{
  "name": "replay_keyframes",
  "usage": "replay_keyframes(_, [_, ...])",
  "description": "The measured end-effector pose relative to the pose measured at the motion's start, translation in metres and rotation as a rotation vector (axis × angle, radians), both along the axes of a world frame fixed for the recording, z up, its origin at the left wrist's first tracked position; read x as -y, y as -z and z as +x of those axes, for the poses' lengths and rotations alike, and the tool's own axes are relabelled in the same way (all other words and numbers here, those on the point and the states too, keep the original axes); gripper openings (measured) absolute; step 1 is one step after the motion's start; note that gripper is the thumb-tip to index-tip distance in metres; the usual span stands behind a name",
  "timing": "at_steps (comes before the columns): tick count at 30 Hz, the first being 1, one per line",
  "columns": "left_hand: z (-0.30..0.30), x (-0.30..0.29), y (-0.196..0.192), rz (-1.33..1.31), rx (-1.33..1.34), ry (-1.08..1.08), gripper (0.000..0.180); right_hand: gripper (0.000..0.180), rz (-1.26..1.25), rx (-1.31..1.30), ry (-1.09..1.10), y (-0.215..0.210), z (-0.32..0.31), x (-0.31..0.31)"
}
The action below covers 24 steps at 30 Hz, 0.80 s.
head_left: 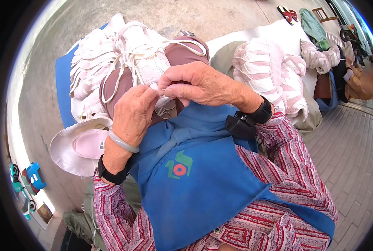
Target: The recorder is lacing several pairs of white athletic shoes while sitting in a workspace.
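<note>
My left hand (133,113) and my right hand (201,85) meet over my lap, fingers closed in a pinch. A thin pale bit shows at their fingertips, apparently the end of a white shoelace; most of it is hidden by the fingers. Just beyond them lies a pale pink and white sneaker upper (149,69), white laces (118,81) trailing loosely over it and looping below my fingers. Brown-mauve rounded pieces (186,52) flank the upper. Beside my left wrist rests another pale shoe upper (61,148), its pink inside facing up.
Overlapping pale uppers (92,58) are stacked at the left on something blue. More bundled pink and white uppers (259,67) lie to the right. A blue apron (195,201) covers my lap. Far right, another person (360,83) sits beside more uppers. Red sandals (288,16) stand on the floor.
</note>
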<state>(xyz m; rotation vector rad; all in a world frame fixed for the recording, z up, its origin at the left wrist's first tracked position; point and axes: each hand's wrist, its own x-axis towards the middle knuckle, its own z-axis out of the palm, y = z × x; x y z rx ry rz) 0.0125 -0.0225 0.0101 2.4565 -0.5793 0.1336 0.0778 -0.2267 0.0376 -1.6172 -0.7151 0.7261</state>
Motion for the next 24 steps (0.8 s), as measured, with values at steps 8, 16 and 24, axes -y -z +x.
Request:
replay_keyframes(8, [0.023,-0.008,-0.006,0.086,0.073,-0.367,0.011,0.012,0.021,0.696,0.283,0.041,0.011,-0.013])
replay_keyframes(16, [0.034,-0.003,-0.008,0.249,0.084,-0.433,0.009,0.021,-0.153,1.003,0.337,0.046,-0.004,-0.028])
replay_keyframes(24, [0.036,-0.004,-0.005,0.219,0.062,-0.476,0.008,0.014,-0.439,1.269,0.38,0.05,-0.007,-0.049])
